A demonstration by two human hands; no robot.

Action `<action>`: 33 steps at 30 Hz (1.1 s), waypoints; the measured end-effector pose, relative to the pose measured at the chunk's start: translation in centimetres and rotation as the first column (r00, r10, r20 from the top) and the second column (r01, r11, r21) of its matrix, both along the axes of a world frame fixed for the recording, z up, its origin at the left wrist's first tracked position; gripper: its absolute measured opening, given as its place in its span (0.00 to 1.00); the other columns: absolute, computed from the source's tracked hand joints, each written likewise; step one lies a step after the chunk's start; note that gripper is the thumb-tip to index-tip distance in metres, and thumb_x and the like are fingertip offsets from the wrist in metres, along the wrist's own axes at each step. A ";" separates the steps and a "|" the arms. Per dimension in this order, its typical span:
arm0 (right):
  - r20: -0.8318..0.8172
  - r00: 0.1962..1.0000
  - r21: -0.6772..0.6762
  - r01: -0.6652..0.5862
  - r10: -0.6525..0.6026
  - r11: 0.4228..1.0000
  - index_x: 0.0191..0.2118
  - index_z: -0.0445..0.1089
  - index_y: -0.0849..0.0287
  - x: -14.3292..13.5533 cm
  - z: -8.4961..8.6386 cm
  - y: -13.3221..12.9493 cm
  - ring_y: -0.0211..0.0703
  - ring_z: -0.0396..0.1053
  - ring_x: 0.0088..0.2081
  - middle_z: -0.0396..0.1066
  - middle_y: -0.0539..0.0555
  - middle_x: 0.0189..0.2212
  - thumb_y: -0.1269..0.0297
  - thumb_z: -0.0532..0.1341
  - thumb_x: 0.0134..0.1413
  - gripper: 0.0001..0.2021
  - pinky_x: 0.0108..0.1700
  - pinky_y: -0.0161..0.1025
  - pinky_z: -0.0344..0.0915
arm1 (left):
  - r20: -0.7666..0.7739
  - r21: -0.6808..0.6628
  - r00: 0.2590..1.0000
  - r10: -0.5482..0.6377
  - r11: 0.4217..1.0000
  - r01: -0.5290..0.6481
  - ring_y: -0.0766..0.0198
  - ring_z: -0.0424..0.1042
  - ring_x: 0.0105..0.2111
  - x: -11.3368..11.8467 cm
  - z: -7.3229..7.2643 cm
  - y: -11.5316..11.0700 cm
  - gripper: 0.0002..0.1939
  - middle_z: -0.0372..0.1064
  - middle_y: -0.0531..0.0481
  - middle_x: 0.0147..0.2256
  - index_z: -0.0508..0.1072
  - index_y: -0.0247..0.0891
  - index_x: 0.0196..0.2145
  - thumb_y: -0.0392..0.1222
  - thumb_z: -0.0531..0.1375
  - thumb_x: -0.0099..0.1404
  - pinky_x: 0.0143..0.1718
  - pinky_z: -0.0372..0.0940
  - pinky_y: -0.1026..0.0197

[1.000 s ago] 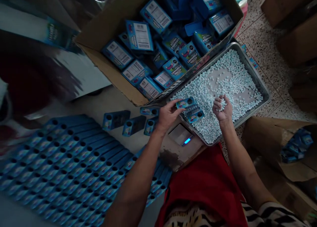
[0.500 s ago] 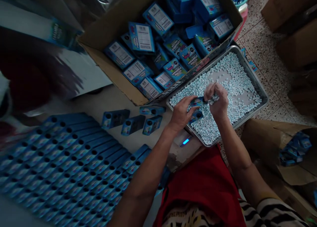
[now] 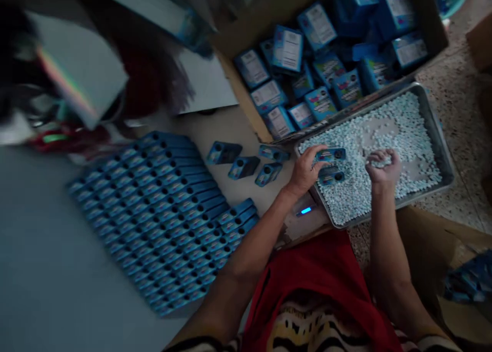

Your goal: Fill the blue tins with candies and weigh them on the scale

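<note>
My left hand [image 3: 305, 171] grips a small blue box [image 3: 331, 154] with a dark round hole, over the left part of the metal tray [image 3: 446, 152]. A second blue box [image 3: 331, 176] lies just below it, near my fingertips. White and pale blue candies [image 3: 349, 201] cover much of the tray. Palm up with curled fingers, my right hand [image 3: 384, 168] holds some candies above the tray's middle, apart from the boxes.
An open carton [image 3: 246, 98] of blue packages stands behind the tray. Rows of blue boxes [image 3: 161, 213] fill the table's left part, with several loose ones [image 3: 244, 167] nearer the tray. A bluish-lit display [image 3: 306, 211] sits by the tray's corner.
The view has shifted, so the scene appears farther right. My right hand has moved away from the held box and turned palm up with candies. My left hand keeps its hold on the box.
</note>
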State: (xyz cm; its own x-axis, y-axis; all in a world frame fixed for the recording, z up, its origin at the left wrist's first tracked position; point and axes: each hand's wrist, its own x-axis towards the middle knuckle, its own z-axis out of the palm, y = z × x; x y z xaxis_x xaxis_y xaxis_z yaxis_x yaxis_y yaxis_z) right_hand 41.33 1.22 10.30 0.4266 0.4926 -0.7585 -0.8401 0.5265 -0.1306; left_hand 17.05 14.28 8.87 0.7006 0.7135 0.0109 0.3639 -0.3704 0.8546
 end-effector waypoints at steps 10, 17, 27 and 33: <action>0.114 0.920 -0.469 -0.282 0.375 0.837 0.40 0.72 0.55 -1.5 -0.5 -5.5 0.33 0.73 0.26 0.76 0.47 0.29 0.70 0.69 0.62 0.06 0.26 0.27 0.72 | -0.020 0.123 0.798 0.603 0.793 -0.596 0.45 0.74 0.60 -11.7 -2.6 -6.4 0.26 0.73 0.34 0.55 0.75 0.38 0.59 0.62 0.62 0.78 0.67 0.70 0.42; 0.164 0.906 -0.196 -0.357 0.389 0.914 0.30 0.64 0.54 -1.7 0.9 -1.6 0.31 0.59 0.19 0.68 0.46 0.24 0.53 0.59 0.78 0.20 0.18 0.28 0.58 | -0.040 0.181 0.710 0.703 0.704 -0.687 0.41 0.69 0.68 -8.6 -6.1 -6.2 0.30 0.70 0.27 0.61 0.73 0.35 0.64 0.61 0.58 0.80 0.75 0.61 0.39; 0.342 0.807 -0.098 -0.479 0.482 0.872 0.29 0.64 0.53 -6.9 3.5 0.4 0.34 0.55 0.21 0.57 0.46 0.22 0.57 0.65 0.72 0.18 0.23 0.31 0.60 | 0.020 0.016 0.985 0.174 0.985 -0.174 0.49 0.80 0.58 -1.0 -3.4 -9.3 0.19 0.82 0.42 0.56 0.80 0.42 0.59 0.36 0.68 0.72 0.65 0.74 0.47; 0.598 0.680 -0.106 -0.457 0.424 0.883 0.26 0.61 0.52 -7.9 5.5 2.0 0.39 0.53 0.25 0.52 0.46 0.23 0.47 0.71 0.64 0.24 0.29 0.38 0.61 | 0.038 0.018 0.980 0.194 0.981 -0.194 0.51 0.80 0.53 -0.3 -1.4 -7.9 0.15 0.83 0.45 0.51 0.81 0.43 0.55 0.43 0.71 0.72 0.61 0.73 0.49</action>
State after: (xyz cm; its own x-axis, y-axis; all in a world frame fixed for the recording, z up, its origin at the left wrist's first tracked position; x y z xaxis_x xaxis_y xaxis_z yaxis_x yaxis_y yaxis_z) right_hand 33.41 3.21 15.84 0.5001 0.7681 -0.3999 -0.7370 0.1351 -0.6622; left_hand 16.75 6.39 7.45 0.5478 0.8351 0.0509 0.3995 -0.3146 0.8610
